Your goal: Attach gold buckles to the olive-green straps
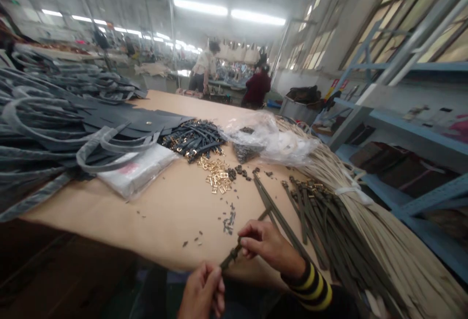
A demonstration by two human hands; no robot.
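Note:
A dark olive strap (231, 257) with a small dark fitting on it stretches between my two hands at the table's front edge. My left hand (203, 287) pinches its near end. Farther along, my right hand (268, 246) grips the strap between thumb and fingers, and the rest runs out past the knuckles. Beyond the hands lie small dark pieces (229, 221), gold-coloured buckles (218, 178) and small dark loops (239, 172). Two or more loose olive straps (280, 212) lie just right of my right hand.
On the right are bundled olive straps with buckles (329, 221) and long beige strips (395, 241). Dark blue straps (192, 139), a plastic bag (263, 134), a white packet (135, 168) and a pile of grey-blue handles (47, 119) cover the back and left. Blue shelving (413, 129) stands right; two people work beyond.

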